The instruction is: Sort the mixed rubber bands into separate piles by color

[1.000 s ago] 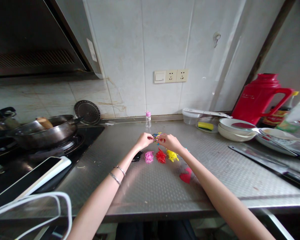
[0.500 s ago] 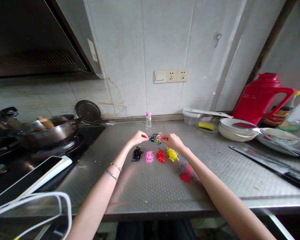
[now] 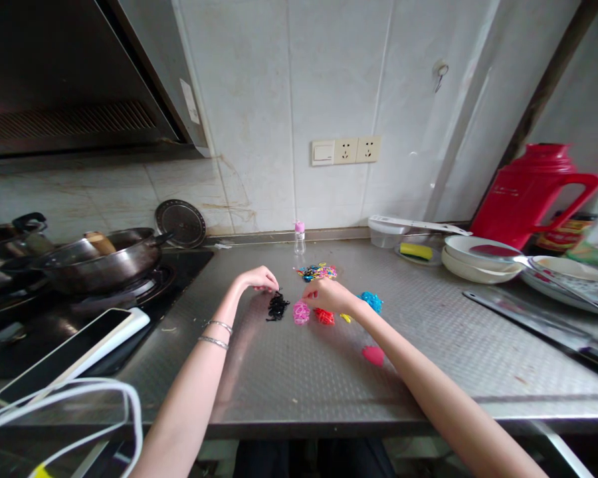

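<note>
Small elastic bands lie sorted by colour on the steel counter (image 3: pixel 303 372): a black pile (image 3: pixel 278 307), a pink pile (image 3: pixel 301 313), a red pile (image 3: pixel 323 317), a bit of yellow (image 3: pixel 346 318) and a blue pile (image 3: pixel 372 301). A mixed-colour heap (image 3: pixel 317 271) lies behind them. My left hand (image 3: pixel 258 278) hovers just above the black pile with its fingers curled together. My right hand (image 3: pixel 329 297) is pinched over the red pile and hides most of the yellow one. What either hand holds is too small to see.
A small pink-capped bottle (image 3: pixel 299 237) stands behind the heap. A wok (image 3: pixel 99 259) sits on the stove at left, a phone (image 3: pixel 74 355) near it. Bowls (image 3: pixel 478 255), a red thermos (image 3: pixel 528 192) and a long knife (image 3: pixel 533 318) crowd the right side. A pink scrap (image 3: pixel 373 355) lies near my right forearm.
Both hands have drawn back from the mixed heap toward me: the left to the black pile, the right down to the red pile. The blue pile has come into view.
</note>
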`<state>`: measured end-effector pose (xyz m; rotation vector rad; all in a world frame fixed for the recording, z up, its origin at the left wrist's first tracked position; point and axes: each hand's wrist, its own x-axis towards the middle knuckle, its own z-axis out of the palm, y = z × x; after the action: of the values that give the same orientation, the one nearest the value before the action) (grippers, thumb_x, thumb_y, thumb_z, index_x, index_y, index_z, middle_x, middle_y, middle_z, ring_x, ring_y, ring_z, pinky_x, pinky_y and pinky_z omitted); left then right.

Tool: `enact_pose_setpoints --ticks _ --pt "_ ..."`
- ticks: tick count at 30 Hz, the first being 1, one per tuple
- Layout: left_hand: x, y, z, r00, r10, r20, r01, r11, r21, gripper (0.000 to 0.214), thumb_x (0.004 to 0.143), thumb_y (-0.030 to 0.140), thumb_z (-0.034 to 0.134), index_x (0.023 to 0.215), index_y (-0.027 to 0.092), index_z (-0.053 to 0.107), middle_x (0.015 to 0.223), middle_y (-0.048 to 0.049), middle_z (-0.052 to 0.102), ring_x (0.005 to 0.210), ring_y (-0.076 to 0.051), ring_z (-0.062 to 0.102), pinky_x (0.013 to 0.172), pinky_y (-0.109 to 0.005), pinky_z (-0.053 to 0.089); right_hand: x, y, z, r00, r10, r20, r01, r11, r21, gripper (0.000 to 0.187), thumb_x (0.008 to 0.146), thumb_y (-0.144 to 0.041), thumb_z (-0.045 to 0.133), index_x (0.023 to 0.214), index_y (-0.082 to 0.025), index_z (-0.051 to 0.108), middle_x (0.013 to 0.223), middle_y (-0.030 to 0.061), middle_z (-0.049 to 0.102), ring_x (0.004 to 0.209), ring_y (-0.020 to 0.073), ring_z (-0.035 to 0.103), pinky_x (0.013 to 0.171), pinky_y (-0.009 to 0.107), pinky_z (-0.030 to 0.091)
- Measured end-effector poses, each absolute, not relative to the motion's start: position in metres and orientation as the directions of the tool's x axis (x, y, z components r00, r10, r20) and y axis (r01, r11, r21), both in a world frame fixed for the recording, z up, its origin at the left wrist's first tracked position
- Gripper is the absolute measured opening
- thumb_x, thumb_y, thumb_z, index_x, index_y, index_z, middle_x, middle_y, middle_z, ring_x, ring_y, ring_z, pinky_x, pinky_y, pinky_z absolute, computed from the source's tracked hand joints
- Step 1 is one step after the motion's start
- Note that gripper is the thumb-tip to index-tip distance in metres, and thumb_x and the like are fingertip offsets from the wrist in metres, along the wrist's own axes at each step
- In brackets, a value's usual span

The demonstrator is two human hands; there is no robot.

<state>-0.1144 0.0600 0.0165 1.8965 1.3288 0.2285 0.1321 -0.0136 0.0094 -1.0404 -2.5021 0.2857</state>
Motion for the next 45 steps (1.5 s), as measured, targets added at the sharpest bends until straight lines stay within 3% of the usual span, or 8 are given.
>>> enact_pose_setpoints --ticks 5,15,20,24,28,38,45 --pt "-0.116 0.059 0.017 0.471 0.822 -0.320 0.723 -0.152 0.673 0.033 0.055 0.039 0.067 0.076 0.014 0.070 0.054 -0.0015 0.059 0.038 -0.004 0.034 0.037 -0.017 0.022 0.134 -0.012 0.007 -0.651 0.722 0.234 0.620 0.683 -0.386 0.017 0.071 -0.024 0.054 0.079 -0.022 0.070 0.074 0.0007 0.067 0.065 0.0110 0.058 0.059 0.018 0.039" --pt "-0.112 0.067 0.013 0.350 0.931 -0.100 0.692 -0.185 0.698 0.032 0.059 0.039 0.062 0.077 0.013 0.068 0.054 -0.0004 0.056 0.040 -0.005 0.035 0.037 -0.018 0.020 0.159 0.008 0.010 -0.555 0.749 0.362 0.600 0.662 -0.450 0.018 0.072 -0.026 0.054 0.080 -0.019 0.069 0.077 0.0011 0.067 0.068 0.0109 0.057 0.064 0.019 0.041" --pt "-0.095 0.069 0.006 0.343 0.939 0.036 0.657 -0.267 0.705 0.024 0.062 0.028 0.058 0.073 0.009 0.067 0.054 -0.0022 0.058 0.046 -0.008 0.044 0.044 -0.019 0.032 0.188 0.024 0.002 -0.217 0.923 0.319 0.854 0.338 -0.396 0.023 0.075 -0.029 0.049 0.083 -0.022 0.069 0.077 0.0025 0.067 0.072 0.0129 0.059 0.063 0.019 0.040" --pt "-0.077 0.073 -0.004 0.345 0.928 0.141 0.642 -0.343 0.686 0.022 0.062 0.023 0.056 0.073 0.008 0.068 0.065 -0.0062 0.065 0.059 -0.012 0.055 0.057 -0.022 0.041 0.213 0.031 -0.005 -0.022 0.936 0.351 0.951 0.127 -0.280 0.026 0.077 -0.030 0.046 0.086 -0.022 0.069 0.083 0.0056 0.067 0.086 0.0161 0.057 0.067 0.019 0.040" --pt "-0.057 0.073 -0.013 0.353 0.912 0.207 0.662 -0.400 0.634 0.022 0.064 0.021 0.055 0.078 0.009 0.068 0.076 -0.0080 0.067 0.069 -0.014 0.059 0.066 -0.023 0.043 0.228 0.034 -0.011 0.011 0.936 0.352 0.966 0.080 -0.245 0.028 0.076 -0.028 0.044 0.085 -0.022 0.069 0.080 0.0069 0.067 0.086 0.0178 0.057 0.068 0.021 0.041" --pt "-0.026 0.075 -0.012 0.450 0.864 0.227 0.776 -0.504 0.378 0.023 0.068 0.022 0.054 0.085 0.015 0.069 0.073 -0.0059 0.066 0.064 -0.014 0.057 0.061 -0.023 0.040 0.229 0.038 -0.013 0.013 0.933 0.360 0.973 0.072 -0.221 0.028 0.076 -0.027 0.043 0.085 -0.020 0.070 0.078 0.0088 0.067 0.080 0.0174 0.059 0.067 0.021 0.040" --pt "-0.021 0.076 -0.013 0.424 0.876 0.229 0.813 -0.480 0.329 0.019 0.070 0.022 0.054 0.080 0.017 0.069 0.078 -0.0068 0.067 0.067 -0.015 0.058 0.062 -0.024 0.039 0.229 0.038 -0.015 0.014 0.940 0.340 0.976 0.061 -0.209 0.028 0.076 -0.027 0.043 0.084 -0.021 0.069 0.079 0.0083 0.067 0.081 0.0173 0.058 0.067 0.021 0.040"
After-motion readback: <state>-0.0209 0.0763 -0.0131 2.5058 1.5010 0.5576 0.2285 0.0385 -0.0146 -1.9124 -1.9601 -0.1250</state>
